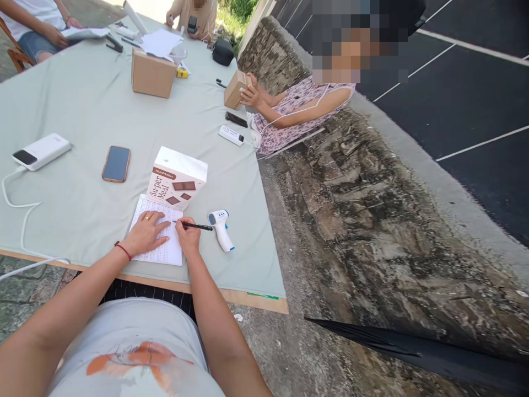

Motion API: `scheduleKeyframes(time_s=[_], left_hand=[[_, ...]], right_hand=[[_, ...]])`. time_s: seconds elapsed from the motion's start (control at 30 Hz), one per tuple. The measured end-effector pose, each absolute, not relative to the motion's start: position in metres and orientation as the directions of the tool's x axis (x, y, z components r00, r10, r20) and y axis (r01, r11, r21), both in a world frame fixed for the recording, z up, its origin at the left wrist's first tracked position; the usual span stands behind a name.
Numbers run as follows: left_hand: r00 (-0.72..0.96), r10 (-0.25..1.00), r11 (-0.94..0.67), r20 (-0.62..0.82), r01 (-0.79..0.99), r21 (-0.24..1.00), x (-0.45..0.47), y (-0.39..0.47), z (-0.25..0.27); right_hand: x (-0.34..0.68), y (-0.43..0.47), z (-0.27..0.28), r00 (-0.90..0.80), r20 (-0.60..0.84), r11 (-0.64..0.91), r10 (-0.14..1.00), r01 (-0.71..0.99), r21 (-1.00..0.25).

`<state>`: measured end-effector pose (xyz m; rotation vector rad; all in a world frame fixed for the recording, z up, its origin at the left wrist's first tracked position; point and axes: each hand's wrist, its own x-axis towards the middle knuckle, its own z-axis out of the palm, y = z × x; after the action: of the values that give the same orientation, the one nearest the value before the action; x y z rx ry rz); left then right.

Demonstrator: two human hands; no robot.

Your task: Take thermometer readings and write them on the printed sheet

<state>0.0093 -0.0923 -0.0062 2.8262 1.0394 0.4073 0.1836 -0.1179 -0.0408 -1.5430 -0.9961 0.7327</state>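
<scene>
My right hand (188, 238) grips a black pen (198, 225), its tip pointing left over a sheet of paper (168, 252) covered in small print or writing. Flat on the same sheet lies my left hand (145, 234), fingers spread, with a ring and a red cord bracelet. Just beyond the paper stands a white and brown box (176, 179) marked "Super Meal"; it touches or overlaps the sheet's far edge. A white and blue infrared thermometer (222, 229) lies to the right of my right hand.
On the cloth-covered table (82, 215) are a phone (116, 164), a white power bank (43, 151) with a cable, and a cardboard box (152, 74) under papers. A person at the right holds a small carton (237, 90). Two more people sit at the far side. A stone wall borders the right.
</scene>
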Motion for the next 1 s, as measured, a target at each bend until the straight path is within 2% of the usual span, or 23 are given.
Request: scheduleKeyframes(time_s=[0.53,1.0], left_hand=[[0.739,0.636,-0.771,0.222,0.618,0.154,0.008,-0.0904,-0.008],[0.725,0.648,-0.761,0.233,0.615,0.205,0.0081,-0.0893,-0.0092]], right_hand=[[0.1813,-0.1168,-0.041,0.472,0.028,-0.059,0.881,0.168,-0.984],[0.1801,-0.117,-0.0393,0.497,0.045,-0.059,0.867,0.191,-0.98]])
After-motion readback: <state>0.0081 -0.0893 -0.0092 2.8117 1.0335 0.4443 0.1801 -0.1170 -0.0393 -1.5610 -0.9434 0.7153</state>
